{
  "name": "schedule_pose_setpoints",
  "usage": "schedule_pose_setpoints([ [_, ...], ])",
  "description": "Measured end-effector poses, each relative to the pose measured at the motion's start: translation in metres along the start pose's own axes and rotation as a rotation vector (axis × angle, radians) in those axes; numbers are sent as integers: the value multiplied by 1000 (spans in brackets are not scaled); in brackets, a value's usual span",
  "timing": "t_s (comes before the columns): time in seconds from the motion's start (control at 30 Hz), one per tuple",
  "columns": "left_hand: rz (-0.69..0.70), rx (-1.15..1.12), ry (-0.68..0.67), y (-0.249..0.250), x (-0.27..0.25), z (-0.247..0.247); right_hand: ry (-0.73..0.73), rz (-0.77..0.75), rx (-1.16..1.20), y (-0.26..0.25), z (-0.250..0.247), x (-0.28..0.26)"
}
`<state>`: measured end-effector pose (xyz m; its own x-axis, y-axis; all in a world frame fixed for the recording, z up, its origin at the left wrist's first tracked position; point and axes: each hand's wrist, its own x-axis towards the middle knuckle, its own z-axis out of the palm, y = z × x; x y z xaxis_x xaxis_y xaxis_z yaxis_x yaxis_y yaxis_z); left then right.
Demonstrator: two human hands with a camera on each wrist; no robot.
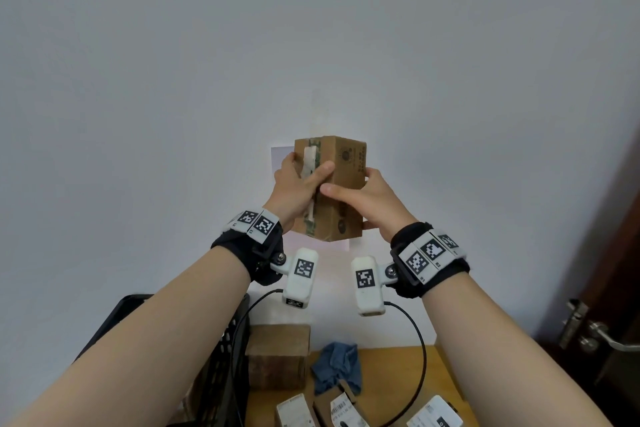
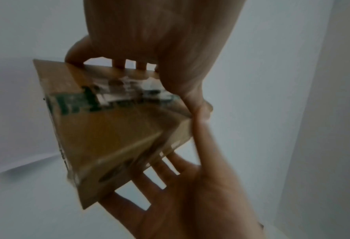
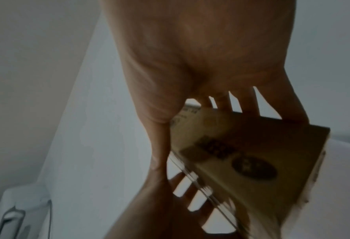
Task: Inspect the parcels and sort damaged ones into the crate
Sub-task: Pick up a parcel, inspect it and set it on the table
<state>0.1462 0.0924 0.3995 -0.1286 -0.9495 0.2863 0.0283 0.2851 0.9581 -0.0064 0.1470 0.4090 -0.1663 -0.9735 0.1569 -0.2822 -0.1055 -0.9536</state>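
Probably plain room: bare wall (image 1: 311, 45), wooden table (image 1: 398, 367), door handle (image 1: 602, 333).

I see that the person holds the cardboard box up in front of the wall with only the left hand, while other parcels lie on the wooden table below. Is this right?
Not quite: both hands hold it. In the head view the left hand and the right hand grip the cardboard box from opposite sides in front of the wall. Other parcels do lie on the wooden table below.

Left hand (image 1: 298, 191), right hand (image 1: 375, 199) raised, gripping
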Motion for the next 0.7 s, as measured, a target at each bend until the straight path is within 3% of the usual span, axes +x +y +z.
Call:
schedule_pose_setpoints([
  [0.13,-7,-4,-31,4,0,-8,118,-21,34,5,-10,9],
  [0.3,-120,-51,-153,12,-6,-21,5,7,163,2,-26,7],
  [0.4,-118,-53,-232,15,-6,-24,-51,-9,182,-3,-30,1],
  [0.7,-113,-44,-283,17,-8,-26,-93,-21,202,-9,-34,-3],
])
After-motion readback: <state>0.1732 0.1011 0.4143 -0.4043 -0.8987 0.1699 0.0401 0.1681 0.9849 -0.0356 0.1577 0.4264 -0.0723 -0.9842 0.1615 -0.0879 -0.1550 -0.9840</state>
